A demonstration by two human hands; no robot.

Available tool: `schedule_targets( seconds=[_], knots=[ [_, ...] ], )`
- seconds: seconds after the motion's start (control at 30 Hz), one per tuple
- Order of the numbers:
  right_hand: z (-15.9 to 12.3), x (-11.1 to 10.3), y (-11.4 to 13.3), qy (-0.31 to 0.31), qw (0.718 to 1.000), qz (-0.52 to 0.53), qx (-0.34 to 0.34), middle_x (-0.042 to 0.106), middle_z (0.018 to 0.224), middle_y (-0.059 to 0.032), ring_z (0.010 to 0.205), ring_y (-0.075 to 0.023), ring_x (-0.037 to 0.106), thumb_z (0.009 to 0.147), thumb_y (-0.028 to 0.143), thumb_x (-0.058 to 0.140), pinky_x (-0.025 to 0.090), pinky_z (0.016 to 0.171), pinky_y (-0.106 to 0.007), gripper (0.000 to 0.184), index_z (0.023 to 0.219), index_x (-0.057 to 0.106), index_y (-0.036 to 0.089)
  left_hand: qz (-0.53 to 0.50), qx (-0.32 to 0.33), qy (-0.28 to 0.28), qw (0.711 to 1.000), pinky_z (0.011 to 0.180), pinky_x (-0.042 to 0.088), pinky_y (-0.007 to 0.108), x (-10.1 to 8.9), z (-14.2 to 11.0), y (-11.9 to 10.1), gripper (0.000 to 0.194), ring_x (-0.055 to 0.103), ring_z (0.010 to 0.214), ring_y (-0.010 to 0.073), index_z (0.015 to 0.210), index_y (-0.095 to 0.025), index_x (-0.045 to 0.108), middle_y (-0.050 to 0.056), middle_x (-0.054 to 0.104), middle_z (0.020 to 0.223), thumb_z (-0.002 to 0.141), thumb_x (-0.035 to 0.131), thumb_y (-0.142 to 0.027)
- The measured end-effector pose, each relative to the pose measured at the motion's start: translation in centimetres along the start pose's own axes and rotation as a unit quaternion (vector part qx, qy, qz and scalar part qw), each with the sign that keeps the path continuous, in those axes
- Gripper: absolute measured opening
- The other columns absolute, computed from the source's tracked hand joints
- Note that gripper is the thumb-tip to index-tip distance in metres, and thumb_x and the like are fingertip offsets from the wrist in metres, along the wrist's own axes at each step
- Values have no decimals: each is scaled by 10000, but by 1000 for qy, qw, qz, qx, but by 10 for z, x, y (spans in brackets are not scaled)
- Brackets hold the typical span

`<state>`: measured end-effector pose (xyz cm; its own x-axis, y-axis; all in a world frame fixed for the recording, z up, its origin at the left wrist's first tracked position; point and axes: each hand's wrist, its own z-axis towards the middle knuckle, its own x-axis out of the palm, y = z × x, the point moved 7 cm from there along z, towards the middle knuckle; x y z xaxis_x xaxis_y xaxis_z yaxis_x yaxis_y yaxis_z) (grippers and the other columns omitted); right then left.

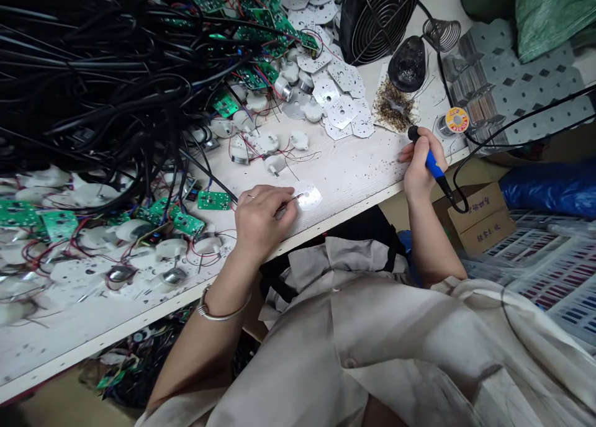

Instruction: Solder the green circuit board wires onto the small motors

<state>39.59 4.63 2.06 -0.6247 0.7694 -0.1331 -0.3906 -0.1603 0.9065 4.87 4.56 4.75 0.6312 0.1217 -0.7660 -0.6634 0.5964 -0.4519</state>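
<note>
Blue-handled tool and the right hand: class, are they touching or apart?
Touching: the head view shows the right hand gripping the blue-handled tool by its handle.

On the bench (342, 166), a plate (311, 198) lies right of the left hand (263, 219), cables (116, 73) left, a fan (379, 23) right and behind.

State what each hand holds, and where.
The right hand holds the blue soldering iron by its handle; the left hand seems to pinch a wire near its end.

Loose beige button-front shirt (400, 328), silvery bangle (203, 309) with coiled section, thin ring (252, 196)
</note>
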Motion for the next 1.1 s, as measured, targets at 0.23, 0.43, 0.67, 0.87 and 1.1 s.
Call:
schedule_targets(
  seconds=[0.23,0.43,0.67,0.87,1.1],
  knots=[
    [-38,-2,38,3,992,126,-1,520,566,78,366,-55,480,945,501,581,344,343,-191,297,887,682,227,-3,-58,16,998,853,479,400,3,-6,0,126,740,911,209,770,-227,656,-13,811,951,892,646,-197],
    [-112,27,66,216,962,125,114,577,508,71,365,-90,542,955,519,575,403,366,-221,335,855,715,232,-25,-86,29,996,928,463,426,7,-7,4,142,730,942,206,736,-229,623,-19,809,964,873,626,-191],
    [-129,46,69,289,941,118,130,615,488,67,366,-94,539,959,519,574,417,392,-229,332,879,741,243,-22,-131,70,989,978,463,444,11,-5,8,147,727,969,214,704,-231,595,-17,804,975,829,612,-156],
    [-130,47,69,306,939,104,117,634,512,72,390,-81,558,977,466,571,449,429,-219,288,908,753,254,-28,-133,67,988,973,473,446,11,-5,8,160,722,970,213,694,-227,585,-23,800,967,829,600,-141],
    [-129,49,68,310,935,98,145,629,505,68,378,-75,545,965,519,573,446,415,-212,343,899,749,233,-36,-130,81,988,995,460,463,12,-6,11,154,712,978,215,695,-224,576,-25,796,976,827,604,-151]
  ],
)
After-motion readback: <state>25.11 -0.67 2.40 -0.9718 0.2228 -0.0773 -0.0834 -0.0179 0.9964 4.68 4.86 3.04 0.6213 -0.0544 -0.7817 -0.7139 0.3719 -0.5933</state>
